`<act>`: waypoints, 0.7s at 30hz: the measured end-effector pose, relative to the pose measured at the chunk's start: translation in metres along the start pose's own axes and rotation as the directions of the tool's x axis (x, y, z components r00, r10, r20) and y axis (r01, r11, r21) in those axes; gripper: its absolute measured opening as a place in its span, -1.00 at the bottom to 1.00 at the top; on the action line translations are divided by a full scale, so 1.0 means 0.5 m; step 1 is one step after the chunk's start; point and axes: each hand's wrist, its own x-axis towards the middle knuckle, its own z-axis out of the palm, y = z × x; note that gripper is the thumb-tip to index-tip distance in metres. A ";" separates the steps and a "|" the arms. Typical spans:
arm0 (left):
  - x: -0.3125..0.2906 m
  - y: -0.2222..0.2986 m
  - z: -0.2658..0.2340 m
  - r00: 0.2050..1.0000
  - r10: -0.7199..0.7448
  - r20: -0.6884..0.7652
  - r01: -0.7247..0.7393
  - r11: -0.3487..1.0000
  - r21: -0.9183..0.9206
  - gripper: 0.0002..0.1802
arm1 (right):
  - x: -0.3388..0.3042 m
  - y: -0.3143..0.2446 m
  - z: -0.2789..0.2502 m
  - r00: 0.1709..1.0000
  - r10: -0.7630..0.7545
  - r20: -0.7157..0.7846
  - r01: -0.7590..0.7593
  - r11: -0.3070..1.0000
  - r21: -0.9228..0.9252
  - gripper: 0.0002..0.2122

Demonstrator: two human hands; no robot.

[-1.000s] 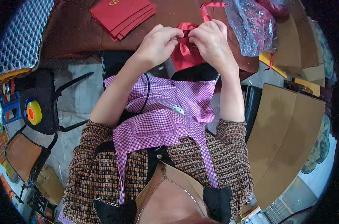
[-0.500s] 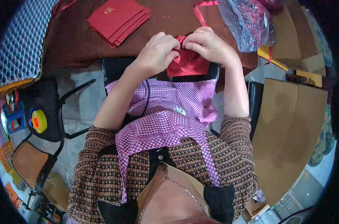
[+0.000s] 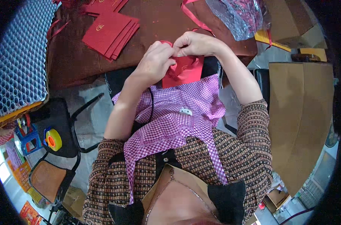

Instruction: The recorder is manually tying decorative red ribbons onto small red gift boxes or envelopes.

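Note:
A red, flat, paper-like piece with a faint mark [image 3: 189,74] rests over my lap at the table's edge, its lower end on the purple checked apron [image 3: 170,129]. Above its upper part my left hand [image 3: 153,62] has its fingers closed. Its thumb and fingers pinch red ribbon, part of which loops over the red piece. My right hand [image 3: 196,44] meets it there, thumb and fingers pinched together on the ribbon too. The fingertips hide where the ribbon joins the red piece. A pink-red ribbon tail [image 3: 195,18] lies on the table beyond my right hand.
Fanned red card-like pieces with a gold mark [image 3: 110,35] lie on the brown-covered table [image 3: 151,22]. A clear plastic bag [image 3: 236,18] sits far right. Left are a tray of packed tubes [image 3: 18,63] and a chair holding a tape roll [image 3: 53,140]. Cardboard [image 3: 301,116] stands right.
My view has shifted, bringing more red cards into sight at the far left. The red piece now shows flatter and more fully below my hands, which keep pinching close together.

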 end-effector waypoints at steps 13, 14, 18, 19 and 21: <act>0.003 -0.006 0.000 0.993 0.079 0.084 -0.087 0.992 0.090 -0.76 | -0.009 0.022 0.006 0.998 -0.050 0.033 0.053 0.991 -0.119 -0.83; 0.003 -0.009 -0.001 0.994 0.078 0.081 -0.085 0.992 0.091 -0.76 | -0.011 0.019 0.007 0.998 -0.050 0.035 0.054 0.991 -0.121 -0.83; 0.009 -0.020 -0.002 0.983 -0.038 -0.182 0.047 0.998 0.042 -0.57 | -0.027 0.011 -0.005 0.983 -0.141 -0.116 0.126 0.983 -0.133 -0.85; 0.008 -0.023 -0.001 0.956 -0.176 -0.234 0.169 0.984 -0.049 -0.52 | -0.032 0.008 -0.012 0.977 -0.169 -0.129 0.148 0.976 -0.159 -0.84; -0.004 -0.028 -0.001 0.943 -0.316 -0.105 0.298 0.942 -0.156 -0.54 | -0.041 -0.005 -0.017 0.969 -0.189 -0.159 0.165 0.975 -0.149 -0.84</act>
